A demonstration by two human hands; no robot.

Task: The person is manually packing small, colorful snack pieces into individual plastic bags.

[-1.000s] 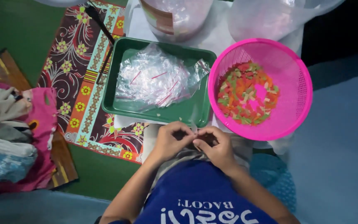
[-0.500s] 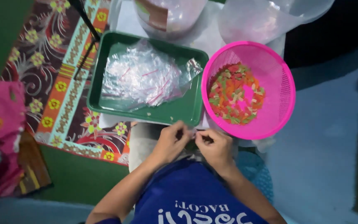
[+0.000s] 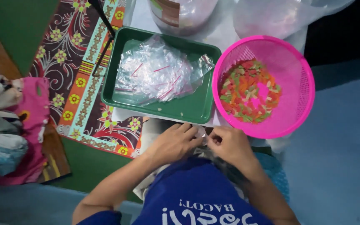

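I am pinching a small clear plastic bag (image 3: 205, 139) between both hands, low in front of my lap and just below the near rim of the green tray (image 3: 196, 109). My left hand (image 3: 172, 143) is curling over the bag from one side, fingers drawn in close; my right hand (image 3: 230, 145) is meeting it from the other, thumb and forefinger narrowed almost to touching on the bag's top edge. The bag itself is mostly hidden under my fingers, so whether it is filled I cannot tell.

Just above my knuckles, the tray is holding a loose heap of empty clear bags (image 3: 157, 75) with thin red strips, probably kept there so the next one is within easy reach. Beside it on my right, touching the tray's corner, a pink mesh basket (image 3: 301, 71) is carrying a layer of small orange, green and pale snack pieces (image 3: 246, 91). A patterned floral mat (image 3: 73, 83) is lying to the left, and folded cloths (image 3: 5, 125) are sitting at the far left edge.
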